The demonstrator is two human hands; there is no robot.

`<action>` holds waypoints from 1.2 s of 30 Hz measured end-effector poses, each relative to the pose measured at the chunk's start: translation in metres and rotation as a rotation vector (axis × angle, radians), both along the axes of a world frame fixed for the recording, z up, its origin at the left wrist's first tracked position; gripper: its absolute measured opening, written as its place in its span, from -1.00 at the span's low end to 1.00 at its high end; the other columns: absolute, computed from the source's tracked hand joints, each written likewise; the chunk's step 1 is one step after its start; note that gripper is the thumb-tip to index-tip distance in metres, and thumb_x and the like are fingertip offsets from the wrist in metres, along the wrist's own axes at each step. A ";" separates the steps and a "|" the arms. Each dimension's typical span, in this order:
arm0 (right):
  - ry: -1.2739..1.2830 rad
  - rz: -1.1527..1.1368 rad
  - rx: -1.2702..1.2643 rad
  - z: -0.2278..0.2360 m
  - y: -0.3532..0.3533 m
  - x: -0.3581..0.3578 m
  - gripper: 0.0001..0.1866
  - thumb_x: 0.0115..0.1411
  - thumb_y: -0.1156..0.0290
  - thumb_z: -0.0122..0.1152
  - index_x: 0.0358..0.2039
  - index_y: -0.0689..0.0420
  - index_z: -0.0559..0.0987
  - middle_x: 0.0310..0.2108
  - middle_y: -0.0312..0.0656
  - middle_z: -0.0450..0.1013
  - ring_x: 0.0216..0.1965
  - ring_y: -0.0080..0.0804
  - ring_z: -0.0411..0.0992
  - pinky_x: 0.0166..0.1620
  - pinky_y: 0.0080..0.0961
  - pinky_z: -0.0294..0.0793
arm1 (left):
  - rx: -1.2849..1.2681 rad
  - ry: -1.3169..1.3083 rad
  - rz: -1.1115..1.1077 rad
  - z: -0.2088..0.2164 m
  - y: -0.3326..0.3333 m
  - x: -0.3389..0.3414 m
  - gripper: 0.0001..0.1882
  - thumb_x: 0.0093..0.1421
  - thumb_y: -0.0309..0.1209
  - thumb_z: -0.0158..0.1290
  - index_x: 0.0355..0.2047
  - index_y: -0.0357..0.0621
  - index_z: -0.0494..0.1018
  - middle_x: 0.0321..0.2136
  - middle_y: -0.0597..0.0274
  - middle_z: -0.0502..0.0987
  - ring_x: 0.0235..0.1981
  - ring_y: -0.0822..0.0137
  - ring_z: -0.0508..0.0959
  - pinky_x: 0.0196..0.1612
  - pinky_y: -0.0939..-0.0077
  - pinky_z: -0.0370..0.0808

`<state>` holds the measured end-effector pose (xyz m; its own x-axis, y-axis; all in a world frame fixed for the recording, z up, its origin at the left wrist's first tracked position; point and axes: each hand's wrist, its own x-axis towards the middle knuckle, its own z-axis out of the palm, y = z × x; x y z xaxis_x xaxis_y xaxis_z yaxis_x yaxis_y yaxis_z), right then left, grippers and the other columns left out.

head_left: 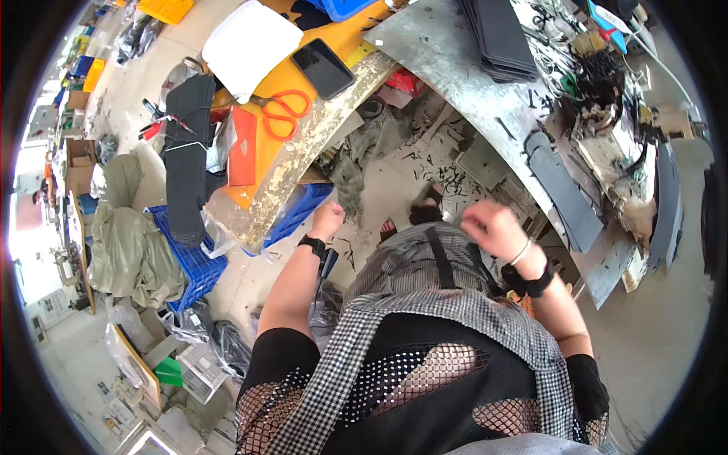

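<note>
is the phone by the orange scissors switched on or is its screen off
Screen off, it seems: the phone lies face up, black, with nothing lit showing.

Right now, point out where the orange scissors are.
In the head view, the scissors lie at upper left on the yellow tabletop, below and left of the black phone.

A worn yellow table (292, 182) at eleven o'clock bears a white bundle (250, 45), black phone (324, 68) and orange-handled scissors (270, 101), while a grey metal table (432, 42) bears stacked dark sheets (497, 42) at one and grey strips (565, 193) near three.
</note>
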<state>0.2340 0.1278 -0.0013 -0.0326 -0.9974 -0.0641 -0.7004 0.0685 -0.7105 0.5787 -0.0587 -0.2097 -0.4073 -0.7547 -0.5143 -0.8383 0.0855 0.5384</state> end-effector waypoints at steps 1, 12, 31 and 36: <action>-0.023 0.031 0.067 -0.012 0.007 0.006 -0.85 0.03 0.40 0.22 -0.40 0.17 0.50 -0.48 -0.09 0.43 -0.40 -0.12 0.45 -0.33 -0.32 0.45 | -0.048 0.007 0.038 -0.011 -0.004 -0.002 -0.80 0.01 -0.32 0.11 -0.40 -0.17 0.52 -0.44 0.01 0.59 -0.34 0.10 0.59 -0.22 0.33 0.49; 0.042 0.171 0.484 -0.075 -0.036 -0.001 -0.78 0.06 0.33 0.20 -0.31 0.16 0.49 -0.38 -0.07 0.45 -0.36 -0.07 0.46 -0.27 -0.26 0.46 | -0.018 -0.057 0.350 -0.146 -0.064 -0.039 -0.80 -0.03 -0.32 0.13 -0.40 -0.10 0.56 -0.37 0.09 0.60 -0.26 0.11 0.58 -0.18 0.30 0.49; 0.109 -0.024 0.715 -0.143 -0.024 0.017 -0.66 0.10 0.18 0.14 -0.17 0.10 0.47 -0.22 -0.11 0.47 -0.22 -0.12 0.49 -0.20 -0.24 0.51 | 0.044 0.568 0.126 -0.362 -0.050 -0.109 -0.66 0.23 -0.32 -0.07 -0.07 -0.27 0.41 -0.10 0.05 0.47 -0.13 0.17 0.49 -0.06 0.36 0.40; 0.070 -0.076 0.724 -0.140 -0.026 0.024 -0.69 0.10 0.18 0.14 -0.21 0.10 0.48 -0.28 -0.10 0.48 -0.24 -0.11 0.49 -0.21 -0.23 0.50 | 0.064 0.551 0.275 -0.394 -0.030 -0.067 -0.64 0.25 -0.33 -0.09 -0.03 -0.30 0.38 -0.04 0.03 0.44 -0.07 0.16 0.46 -0.01 0.37 0.37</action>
<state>0.2583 0.1020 -0.1411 -0.1282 -0.7004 -0.7022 -0.7171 0.5545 -0.4222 0.5121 -0.0886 -0.6039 -0.4206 -0.8445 -0.3317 -0.4222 -0.1414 0.8954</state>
